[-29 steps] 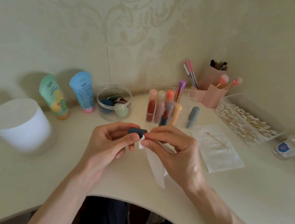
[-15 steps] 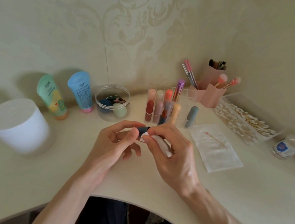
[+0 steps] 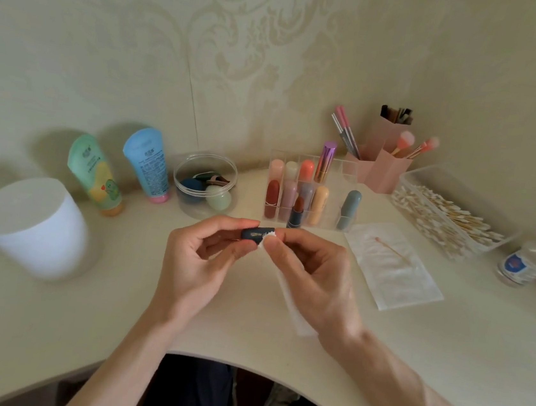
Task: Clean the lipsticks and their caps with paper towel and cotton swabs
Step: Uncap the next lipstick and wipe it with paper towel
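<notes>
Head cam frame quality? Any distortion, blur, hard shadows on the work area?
Head view: wide-angle bend, desk edge curves and the white bin at the left smears soft; centre is sharper, the dark cap in the left hand and tissue at the right hand readable. Soft light, shadows of the tubes on the wall, no glare.

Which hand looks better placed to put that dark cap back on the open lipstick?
Probably the left hand: it holds the dark cap, while the right hand pinches the paper towel.
</notes>
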### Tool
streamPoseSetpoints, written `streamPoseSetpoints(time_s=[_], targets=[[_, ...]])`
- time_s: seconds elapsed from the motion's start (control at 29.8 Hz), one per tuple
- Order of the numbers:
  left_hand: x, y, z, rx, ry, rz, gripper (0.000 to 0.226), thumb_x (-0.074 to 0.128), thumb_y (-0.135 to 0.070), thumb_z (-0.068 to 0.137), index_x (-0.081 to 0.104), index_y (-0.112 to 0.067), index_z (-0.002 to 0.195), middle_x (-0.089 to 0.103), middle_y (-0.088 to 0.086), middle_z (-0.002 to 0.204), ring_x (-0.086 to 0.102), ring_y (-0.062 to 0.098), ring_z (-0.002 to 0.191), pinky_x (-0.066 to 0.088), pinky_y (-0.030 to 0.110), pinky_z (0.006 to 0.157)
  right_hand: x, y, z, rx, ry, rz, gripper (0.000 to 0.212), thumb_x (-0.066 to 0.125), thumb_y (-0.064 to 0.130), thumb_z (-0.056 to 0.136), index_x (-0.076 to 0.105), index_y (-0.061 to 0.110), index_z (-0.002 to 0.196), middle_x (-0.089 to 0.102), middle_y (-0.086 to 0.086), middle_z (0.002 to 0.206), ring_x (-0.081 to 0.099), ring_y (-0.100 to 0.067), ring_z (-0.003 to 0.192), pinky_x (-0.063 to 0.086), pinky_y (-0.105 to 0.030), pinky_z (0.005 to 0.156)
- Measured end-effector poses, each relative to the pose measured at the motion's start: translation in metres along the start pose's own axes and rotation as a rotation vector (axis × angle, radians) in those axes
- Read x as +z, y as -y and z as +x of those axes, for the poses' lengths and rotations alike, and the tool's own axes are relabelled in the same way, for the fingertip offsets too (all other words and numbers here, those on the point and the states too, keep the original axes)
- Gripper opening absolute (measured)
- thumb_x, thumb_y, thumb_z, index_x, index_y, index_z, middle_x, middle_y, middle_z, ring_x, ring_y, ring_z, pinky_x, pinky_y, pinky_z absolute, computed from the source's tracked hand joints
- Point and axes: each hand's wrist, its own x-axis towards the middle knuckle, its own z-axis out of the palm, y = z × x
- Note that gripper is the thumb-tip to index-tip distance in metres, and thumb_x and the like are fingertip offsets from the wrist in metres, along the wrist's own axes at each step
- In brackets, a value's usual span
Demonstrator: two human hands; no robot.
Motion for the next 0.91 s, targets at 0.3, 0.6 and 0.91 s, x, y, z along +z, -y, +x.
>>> streamPoseSetpoints(time_s=[0.3, 0.6, 0.91], targets=[[0.0026, -0.0025, 0.0022, -0.157, 0.072, -0.079, 0.029, 0.061, -0.027, 0.096, 0.076, -0.002, 0.098, 0.071, 0.012, 0.073, 0.063, 0.023, 0.058, 0.050, 0.030, 0.052, -0.0086, 0.0037, 0.0009, -0.296, 0.032, -0.379, 0.005, 0.073, 0.012, 0.098, 0.075, 0.008, 0.100, 0.072, 0.002, 0.093, 0.070, -0.020, 0.087, 0.055, -0.031, 0.076], [0.0025, -0.0073, -0.0013, -0.093, 0.068, -0.079, 0.027, 0.074, -0.012, 0.088, 0.071, -0.008, 0.114, 0.076, 0.008, 0.089, 0.068, 0.022, 0.067, 0.053, 0.028, 0.062, -0.0067, 0.0010, 0.0023, -0.157, 0.023, -0.223, 0.008, 0.072, 0.014, 0.099, 0.075, 0.008, 0.104, 0.076, 0.001, 0.091, 0.072, -0.017, 0.084, 0.055, -0.031, 0.076], [0.0000, -0.0017, -0.0007, -0.071, 0.074, -0.064, 0.015, 0.074, -0.009, 0.088, 0.074, -0.007, 0.103, 0.073, 0.010, 0.080, 0.062, 0.018, 0.065, 0.050, 0.025, 0.058, -0.0070, 0.0045, 0.0016, -0.217, 0.044, -0.336, 0.002, 0.073, 0.012, 0.098, 0.074, 0.011, 0.100, 0.069, 0.008, 0.089, 0.066, -0.010, 0.079, 0.046, -0.016, 0.074]])
